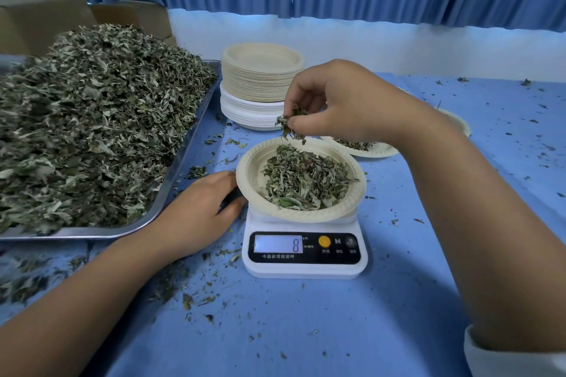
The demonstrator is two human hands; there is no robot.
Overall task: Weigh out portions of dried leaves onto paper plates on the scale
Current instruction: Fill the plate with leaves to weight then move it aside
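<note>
A cream paper plate (251,162) holding a mound of dried leaves (306,180) sits on a white digital scale (306,269) whose display reads 8. My right hand (346,101) hovers over the plate's far rim and pinches a small tuft of leaves (289,124) between thumb and fingers. My left hand (202,211) lies flat on the blue cloth, fingers touching the plate's left edge. A big heap of dried leaves (98,119) fills a steel tray (190,144) on the left.
A tall stack of empty paper plates (260,76) stands behind the scale. Another plate with leaves (370,150) lies to the right, partly behind my right arm. Cardboard boxes (39,18) sit at the back left. Leaf crumbs litter the blue tablecloth (306,330).
</note>
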